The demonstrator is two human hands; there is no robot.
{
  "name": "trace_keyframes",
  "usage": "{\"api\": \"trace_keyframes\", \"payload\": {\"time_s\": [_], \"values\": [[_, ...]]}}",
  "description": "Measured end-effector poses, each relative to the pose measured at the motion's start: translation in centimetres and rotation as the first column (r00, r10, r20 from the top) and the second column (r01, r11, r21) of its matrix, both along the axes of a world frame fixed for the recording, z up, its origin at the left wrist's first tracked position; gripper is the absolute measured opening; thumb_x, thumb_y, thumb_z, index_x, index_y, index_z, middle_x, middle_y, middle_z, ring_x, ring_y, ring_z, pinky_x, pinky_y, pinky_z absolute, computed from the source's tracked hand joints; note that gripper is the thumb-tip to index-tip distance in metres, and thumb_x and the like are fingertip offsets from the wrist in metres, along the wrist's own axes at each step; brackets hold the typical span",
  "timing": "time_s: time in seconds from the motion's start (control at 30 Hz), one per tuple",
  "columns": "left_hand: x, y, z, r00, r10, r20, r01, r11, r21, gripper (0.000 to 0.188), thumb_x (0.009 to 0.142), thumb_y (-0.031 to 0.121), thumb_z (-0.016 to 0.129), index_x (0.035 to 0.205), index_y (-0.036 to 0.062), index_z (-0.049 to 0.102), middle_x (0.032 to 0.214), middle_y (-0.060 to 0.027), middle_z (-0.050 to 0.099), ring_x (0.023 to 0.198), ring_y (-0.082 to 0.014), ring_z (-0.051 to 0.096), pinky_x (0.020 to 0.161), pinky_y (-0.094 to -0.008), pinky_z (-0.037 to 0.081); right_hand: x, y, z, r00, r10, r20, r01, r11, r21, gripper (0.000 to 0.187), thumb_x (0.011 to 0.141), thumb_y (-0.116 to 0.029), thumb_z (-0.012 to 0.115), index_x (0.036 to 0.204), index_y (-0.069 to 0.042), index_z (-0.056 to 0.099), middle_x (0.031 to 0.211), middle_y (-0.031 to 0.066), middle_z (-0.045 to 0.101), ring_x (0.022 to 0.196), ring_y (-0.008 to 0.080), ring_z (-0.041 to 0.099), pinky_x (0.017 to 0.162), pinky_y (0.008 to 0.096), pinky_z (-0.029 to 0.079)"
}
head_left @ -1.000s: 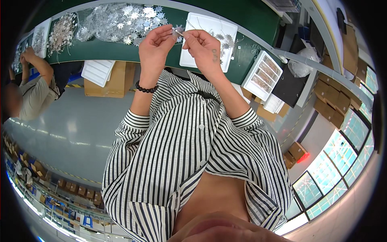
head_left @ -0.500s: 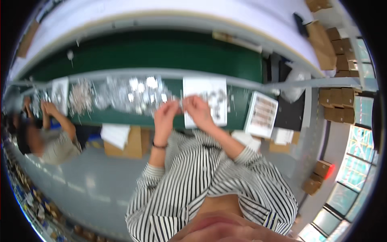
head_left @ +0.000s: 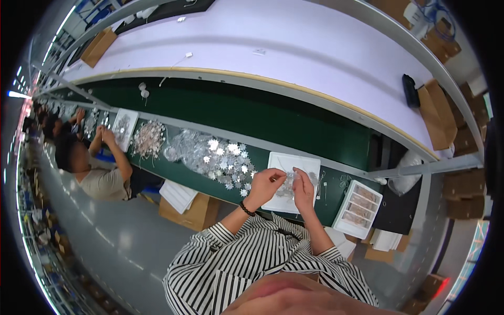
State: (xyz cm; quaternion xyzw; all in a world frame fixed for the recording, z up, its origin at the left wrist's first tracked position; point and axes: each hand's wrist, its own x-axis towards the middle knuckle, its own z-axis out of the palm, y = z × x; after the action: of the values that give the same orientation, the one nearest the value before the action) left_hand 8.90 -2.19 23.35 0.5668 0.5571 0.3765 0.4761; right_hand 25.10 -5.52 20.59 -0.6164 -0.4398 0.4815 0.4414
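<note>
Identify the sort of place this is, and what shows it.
Likely a factory assembly area: a long green workbench, a pile of silvery star-shaped parts on it, and a co-worker at the same bench.

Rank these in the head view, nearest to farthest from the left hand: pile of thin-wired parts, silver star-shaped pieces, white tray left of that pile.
From the left hand:
1. Silver star-shaped pieces: just to its left.
2. Pile of thin-wired parts: farther left.
3. White tray: leftmost of the three.
</note>
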Motion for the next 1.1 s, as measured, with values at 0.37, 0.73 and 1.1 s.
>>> {"api": "trace_keyframes", "payload": {"time_s": [0.37, 0.73, 1.1], "values": [[5.0, -0.3, -2.3, 0.967, 0.103, 0.234, -0.048, 0.973, -0.228, 0.024, 0.084, 0.001, 0.070, 0.107, 0.0033, 0.062, 0.078, -0.0033, 0.068, 0.067, -0.0087, 0.059, 0.062, -0.0205, 0.047, 6.1, -2.1, -3.6, 0.981, 0.196, 0.010, -0.193, 0.973, -0.126, 0.014, 0.087, -0.010, 0.068, 0.098, -0.002, 0.066, 0.064, -0.0013, 0.053, 0.058, 0.0096, 0.043, 0.053, 0.0230, 0.037], [5.1, -0.9, -12.8, 0.953, 0.214, -0.216, -0.266, 0.930, -0.253, 0.038, 0.086, 0.016, 0.069, 0.121, 0.0039, 0.061, 0.091, -0.0084, 0.071, 0.076, -0.0186, 0.065, 0.070, -0.0304, 0.053, 9.5, 0.3, -8.2, 0.955, 0.133, 0.266, -0.079, 0.976, -0.205, 0.023, 0.092, -0.019, 0.064, 0.109, -0.005, 0.058, 0.068, 0.0020, 0.056, 0.060, 0.0118, 0.047, 0.057, 0.0257, 0.041], [-1.6, -2.1, -22.6, 0.746, 0.189, -0.639, -0.267, 0.963, -0.026, 0.035, 0.085, 0.023, 0.067, 0.116, 0.0054, 0.063, 0.101, -0.0155, 0.065, 0.085, -0.0339, 0.064, 0.075, -0.0410, 0.054, 4.1, -0.7, -5.1, 0.994, 0.105, 0.021, -0.095, 0.956, -0.277, 0.017, 0.099, -0.020, 0.053, 0.108, -0.006, 0.058, 0.075, 0.0035, 0.059, 0.061, 0.0107, 0.048, 0.058, 0.0233, 0.041]]}}
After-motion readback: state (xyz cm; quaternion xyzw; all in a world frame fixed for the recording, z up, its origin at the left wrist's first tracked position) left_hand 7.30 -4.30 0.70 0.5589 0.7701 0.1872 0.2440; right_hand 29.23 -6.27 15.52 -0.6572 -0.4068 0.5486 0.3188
